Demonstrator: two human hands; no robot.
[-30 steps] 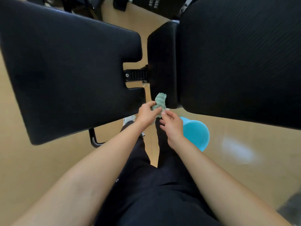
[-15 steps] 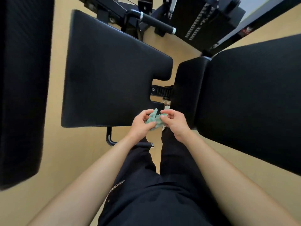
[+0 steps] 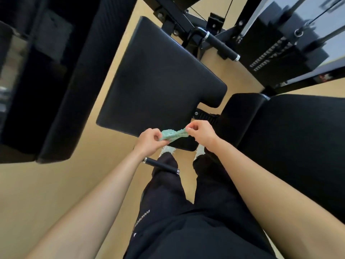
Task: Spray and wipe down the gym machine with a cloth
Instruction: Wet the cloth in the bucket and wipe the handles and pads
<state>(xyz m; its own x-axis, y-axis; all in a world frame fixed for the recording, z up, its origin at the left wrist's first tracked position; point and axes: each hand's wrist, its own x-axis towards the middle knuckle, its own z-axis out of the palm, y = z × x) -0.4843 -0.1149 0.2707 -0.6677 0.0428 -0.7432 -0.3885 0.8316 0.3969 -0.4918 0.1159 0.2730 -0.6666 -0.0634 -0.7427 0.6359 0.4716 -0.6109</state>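
Cloth [image 3: 172, 135], small, green and textured, is stretched between both hands just over the near edge of the black seat pad [image 3: 160, 79]. It is probably being pulled open from a bunch so that a flat face can meet the vinyl. The left hand [image 3: 149, 141] grips one end with its fingers curled round it. The right hand [image 3: 201, 134] pinches the other end between thumb and forefinger, the remaining fingers tucked in. Both forearms reach forward and down, and the wrists are near each other, close to the gap between the seat pad and the back pad [image 3: 289, 146] at right. A black handle grip [image 3: 161, 166] sits just below the left wrist. No spray bottle shows.
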